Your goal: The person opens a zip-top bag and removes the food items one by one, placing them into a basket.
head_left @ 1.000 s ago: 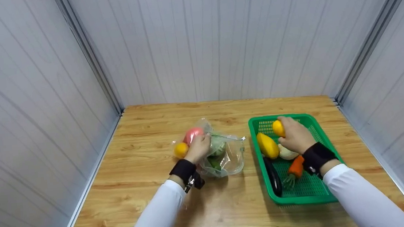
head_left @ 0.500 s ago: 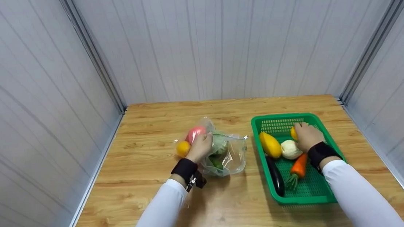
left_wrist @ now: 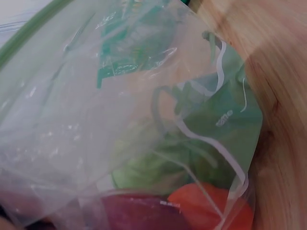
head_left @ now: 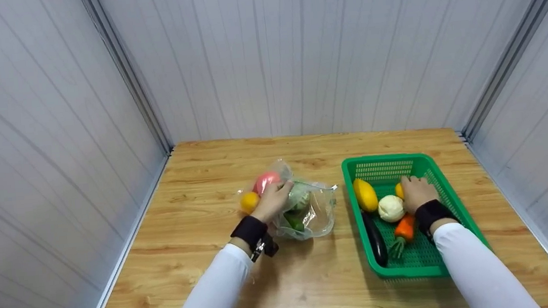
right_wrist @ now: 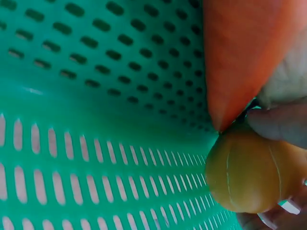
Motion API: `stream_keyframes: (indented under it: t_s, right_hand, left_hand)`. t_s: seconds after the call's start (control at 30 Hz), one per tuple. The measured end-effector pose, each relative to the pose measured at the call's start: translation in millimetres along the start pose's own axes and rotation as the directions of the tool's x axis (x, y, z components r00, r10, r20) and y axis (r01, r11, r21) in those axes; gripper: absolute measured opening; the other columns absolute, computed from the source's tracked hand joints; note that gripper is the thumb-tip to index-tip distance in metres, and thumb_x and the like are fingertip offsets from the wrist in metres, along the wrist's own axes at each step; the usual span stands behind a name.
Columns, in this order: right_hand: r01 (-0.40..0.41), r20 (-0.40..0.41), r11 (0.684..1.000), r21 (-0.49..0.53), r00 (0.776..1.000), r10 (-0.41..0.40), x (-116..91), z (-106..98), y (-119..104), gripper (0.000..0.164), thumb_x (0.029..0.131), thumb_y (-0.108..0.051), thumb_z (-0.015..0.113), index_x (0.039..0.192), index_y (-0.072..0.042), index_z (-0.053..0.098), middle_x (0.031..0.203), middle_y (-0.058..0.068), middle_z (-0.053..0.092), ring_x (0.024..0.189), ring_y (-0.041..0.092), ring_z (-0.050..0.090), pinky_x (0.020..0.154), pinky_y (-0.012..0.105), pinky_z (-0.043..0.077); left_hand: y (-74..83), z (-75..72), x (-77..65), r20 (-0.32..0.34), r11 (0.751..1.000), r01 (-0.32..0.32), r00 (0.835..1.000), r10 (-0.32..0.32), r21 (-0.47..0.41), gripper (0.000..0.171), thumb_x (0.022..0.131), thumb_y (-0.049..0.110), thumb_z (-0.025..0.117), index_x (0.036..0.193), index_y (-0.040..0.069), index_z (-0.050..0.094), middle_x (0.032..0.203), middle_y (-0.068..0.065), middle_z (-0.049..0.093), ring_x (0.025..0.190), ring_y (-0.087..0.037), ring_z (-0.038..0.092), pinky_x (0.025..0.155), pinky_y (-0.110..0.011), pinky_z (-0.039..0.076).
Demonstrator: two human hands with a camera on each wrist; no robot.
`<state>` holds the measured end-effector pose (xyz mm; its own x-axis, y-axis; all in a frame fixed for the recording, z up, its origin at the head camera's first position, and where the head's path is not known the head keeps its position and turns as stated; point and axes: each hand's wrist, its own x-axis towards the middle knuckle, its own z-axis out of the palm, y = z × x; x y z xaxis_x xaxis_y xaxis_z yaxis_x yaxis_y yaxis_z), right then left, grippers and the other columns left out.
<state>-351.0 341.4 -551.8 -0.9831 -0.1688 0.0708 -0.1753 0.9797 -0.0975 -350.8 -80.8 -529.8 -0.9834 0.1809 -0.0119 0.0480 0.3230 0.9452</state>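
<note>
My left hand (head_left: 272, 201) pinches the rim of a clear zip bag (head_left: 319, 209) at the middle of the table. Through its plastic show a pinkish-red round item (head_left: 267, 178), an orange round fruit (head_left: 249, 202), a pale green cabbage-like ball (head_left: 300, 199) and a dark green piece (head_left: 295, 221). My right hand (head_left: 419, 193) reaches down inside the green basket (head_left: 370, 259). Its thumb (right_wrist: 280, 125) and fingers lie round a yellow-orange fruit (right_wrist: 247, 172), low against the basket's slotted side; in the head view the hand covers most of that fruit.
In the basket lie a yellow mango-like fruit (head_left: 366, 195), a white bulb-shaped vegetable (head_left: 391, 208), a dark eggplant (head_left: 375, 239) and a carrot (head_left: 404, 229) with a green top. Pale panel walls (head_left: 276, 64) enclose the wooden table (head_left: 204, 259) at the back and sides.
My right hand has carried the yellow-orange fruit rightward and down into the basket's far right part. The white vegetable has shifted slightly left during the last half second. My left hand stays on the bag.
</note>
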Motion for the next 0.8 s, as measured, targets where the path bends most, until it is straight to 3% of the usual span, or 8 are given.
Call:
stream_keyframes:
  t_s: [0.1,0.23,0.3,0.37,0.43,0.5,0.63,0.8]
  right_hand:
    - [0.015,0.046,1.000,0.024,0.999,-0.016,0.9,1.8,0.7,0.058,0.095,-0.004,0.072,0.145,0.017,0.051,0.137,0.044,0.058,0.121,0.066,0.057,0.097,0.075,0.052]
    - [0.024,0.113,0.996,0.086,0.993,-0.034,0.4,-2.0,-1.2,0.062,0.092,-0.002,0.072,0.147,0.016,0.051,0.140,0.044,0.057,0.124,0.066,0.056,0.101,0.073,0.051]
    - [0.023,0.138,0.993,0.118,0.990,-0.039,-0.6,-6.2,-4.0,0.064,0.090,-0.001,0.074,0.148,0.014,0.052,0.141,0.042,0.058,0.124,0.063,0.058,0.102,0.071,0.052]
    - [0.018,0.146,0.990,0.138,0.989,-0.038,-2.1,-11.5,-7.5,0.065,0.088,-0.001,0.075,0.148,0.013,0.054,0.142,0.040,0.059,0.123,0.061,0.061,0.099,0.069,0.054]
    - [0.016,0.134,0.991,0.130,0.990,-0.034,-4.5,-16.8,-11.8,0.064,0.087,-0.001,0.076,0.146,0.012,0.056,0.142,0.038,0.060,0.121,0.058,0.063,0.094,0.066,0.057]
    - [0.017,0.107,0.994,0.112,0.994,-0.030,-7.1,-22.6,-16.9,0.060,0.088,-0.001,0.075,0.144,0.011,0.058,0.140,0.037,0.062,0.117,0.057,0.065,0.089,0.065,0.059]
    - [0.030,0.027,0.992,0.119,0.999,-0.034,-9.2,-34.7,-30.7,0.050,0.092,0.001,0.068,0.141,0.009,0.062,0.137,0.035,0.065,0.114,0.055,0.066,0.084,0.061,0.060]
    - [0.074,-0.070,0.963,0.260,0.996,-0.058,-12.3,-48.3,-54.3,0.047,0.096,0.001,0.060,0.142,0.007,0.063,0.140,0.032,0.066,0.116,0.050,0.068,0.090,0.060,0.058]
  left_hand:
    - [28.4,-3.3,-21.9,0.029,0.999,0.021,0.999,-0.022,0.042,0.025,0.104,0.033,0.072,0.096,0.011,0.063,0.088,0.000,0.053,0.085,-0.015,0.054,0.077,-0.030,0.051]
    - [46.3,-5.3,-32.2,0.039,0.989,0.015,0.999,-0.021,0.148,0.035,0.096,0.021,0.084,0.119,0.001,0.066,0.110,-0.009,0.065,0.101,-0.019,0.061,0.090,-0.033,0.058]
    - [50.6,-7.1,-32.1,0.015,0.973,-0.033,0.999,0.031,0.227,0.030,0.095,0.013,0.084,0.115,-0.001,0.067,0.108,-0.011,0.067,0.097,-0.021,0.062,0.087,-0.034,0.057]
    - [55.1,-10.1,-30.4,-0.025,0.936,-0.094,0.994,0.109,0.339,0.019,0.094,0.007,0.082,0.106,0.002,0.068,0.100,-0.010,0.065,0.093,-0.022,0.060,0.084,-0.036,0.055]
    - [59.7,-13.5,-29.7,-0.055,0.897,-0.120,0.986,0.158,0.426,0.014,0.095,0.005,0.078,0.097,0.006,0.064,0.092,-0.007,0.061,0.087,-0.022,0.058,0.079,-0.037,0.051]
    - [64.0,-16.5,-28.7,-0.061,0.874,-0.121,0.984,0.170,0.471,0.017,0.096,0.006,0.075,0.090,0.011,0.060,0.087,-0.004,0.057,0.083,-0.021,0.056,0.076,-0.035,0.048]
    - [71.3,-20.2,-27.3,-0.020,0.911,-0.070,0.996,0.085,0.406,0.028,0.101,0.008,0.066,0.079,0.014,0.050,0.077,-0.001,0.048,0.069,-0.018,0.050,0.064,-0.030,0.042]
    - [74.7,-17.3,-23.6,-0.007,0.963,-0.043,0.999,0.047,0.267,0.036,0.103,0.009,0.059,0.073,0.017,0.041,0.071,0.003,0.039,0.061,-0.012,0.043,0.059,-0.024,0.036]
